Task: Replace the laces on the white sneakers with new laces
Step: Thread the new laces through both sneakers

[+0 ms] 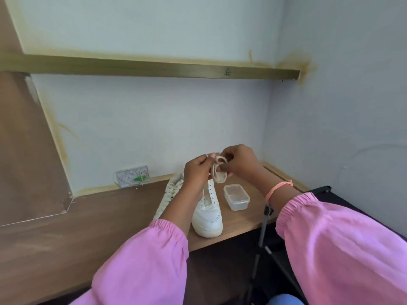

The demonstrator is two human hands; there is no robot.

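I see a coiled cream-white fabric shoelace (pixel 218 170) held up above the unlaced white leather sneaker (pixel 208 213), between both hands. My right hand (pixel 239 161) has its fingers curled tight around the coil; my left hand (pixel 196 171) pinches a loose end of it, fingers narrow. A second, laced white sneaker (pixel 169 195) lies just left of the first. Beside them sits a clear plastic lidded container (pixel 236 197). Everything rests on a brown wooden desk (pixel 88 219) against a pale blue wall (pixel 154 128). I can read no writing.
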